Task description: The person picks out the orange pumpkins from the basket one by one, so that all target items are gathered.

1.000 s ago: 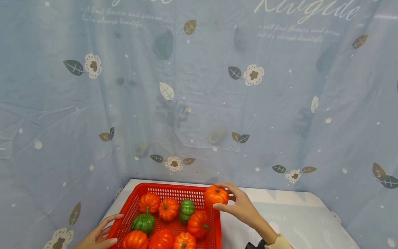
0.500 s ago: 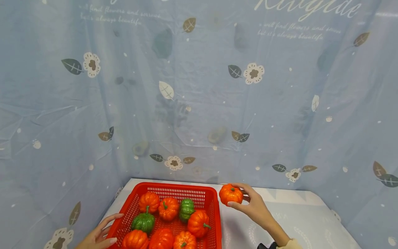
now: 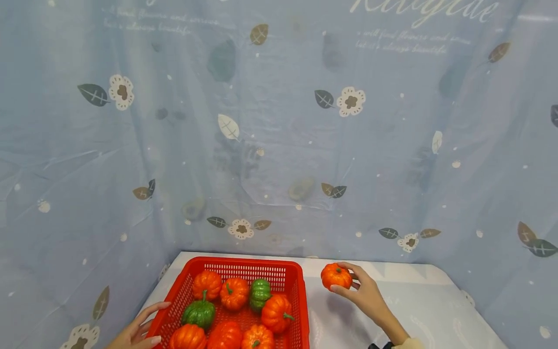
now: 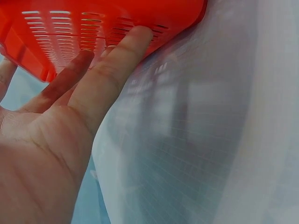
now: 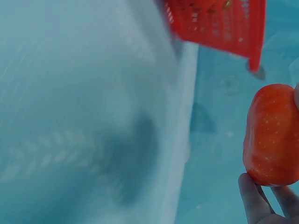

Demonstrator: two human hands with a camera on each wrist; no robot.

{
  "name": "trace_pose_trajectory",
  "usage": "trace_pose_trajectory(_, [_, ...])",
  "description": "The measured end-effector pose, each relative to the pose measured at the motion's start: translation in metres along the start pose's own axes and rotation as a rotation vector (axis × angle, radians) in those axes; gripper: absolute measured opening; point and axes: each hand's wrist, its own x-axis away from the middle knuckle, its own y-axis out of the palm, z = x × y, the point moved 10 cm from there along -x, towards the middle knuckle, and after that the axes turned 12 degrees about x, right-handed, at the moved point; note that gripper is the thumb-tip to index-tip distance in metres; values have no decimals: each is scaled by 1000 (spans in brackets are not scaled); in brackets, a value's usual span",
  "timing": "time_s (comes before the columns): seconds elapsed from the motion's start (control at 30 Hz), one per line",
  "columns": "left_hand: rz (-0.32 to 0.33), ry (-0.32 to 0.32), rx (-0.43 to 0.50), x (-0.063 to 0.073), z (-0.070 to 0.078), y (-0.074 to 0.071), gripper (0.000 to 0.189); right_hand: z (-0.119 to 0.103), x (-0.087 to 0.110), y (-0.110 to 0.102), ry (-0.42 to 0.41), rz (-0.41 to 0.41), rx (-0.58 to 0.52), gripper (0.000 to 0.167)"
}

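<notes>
My right hand (image 3: 365, 294) grips a small orange pumpkin (image 3: 336, 276) with a green stem, held above the table to the right of a red plastic basket (image 3: 303, 300). The same pumpkin (image 5: 273, 135) fills the right side of the right wrist view, clear of the basket. On the basket's left side, my left hand (image 3: 138, 331) rests with extended fingers against the slotted wall; the left wrist view shows those fingers (image 4: 112, 70) touching it. Inside the basket lie several orange pumpkins (image 3: 235, 293) and two green ones, one green pumpkin (image 3: 199, 314) near the left and another green pumpkin (image 3: 260, 294) at the back.
A white table (image 3: 405, 300) with a faint leaf print extends right of the basket. Behind and at both sides hangs a blue curtain (image 3: 279, 160) with flowers and leaves, close to the table's back edge.
My right hand has carried the orange pumpkin from over the basket's right rim out to the right, above the table. The left hand has stayed at the basket's left side.
</notes>
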Motion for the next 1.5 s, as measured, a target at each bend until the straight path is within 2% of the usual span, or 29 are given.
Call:
trace_pose_trajectory(0.17, [-8, 28, -11, 0, 4, 3, 47, 25, -3, -1, 40, 16, 38, 72])
trace_pose_trajectory(0.27, [-27, 22, 14, 1, 3, 6, 47, 37, -2, 0, 64, 12, 56, 72])
trace_pose_trajectory(0.4, [-46, 27, 37, 3, 3, 8, 49, 48, 1, 2, 92, 3, 85, 73])
trace_pose_trajectory(0.57, [-31, 18, 38, 5, 1, 7, 47, 58, 0, 6, 115, -16, 112, 74])
trace_pose_trajectory(0.77, [17, 34, -25, 4, 1, 4, 48, 64, -1, 6, 119, -23, 108, 74])
trace_pose_trajectory(0.9, [23, 40, -34, 4, 1, 4, 47, 66, 0, 8, 114, -25, 126, 74])
trace_pose_trajectory(1.23, [-38, 35, 29, 6, 1, 9, 48, 72, 1, 14, 105, -16, 162, 72])
trace_pose_trajectory(1.4, [-27, 32, 12, 6, 1, 9, 47, 76, 3, 15, 140, -51, 151, 74])
trace_pose_trajectory(1.5, [-24, 32, 14, 6, 1, 10, 48, 73, 2, 14, 130, -81, 135, 77])
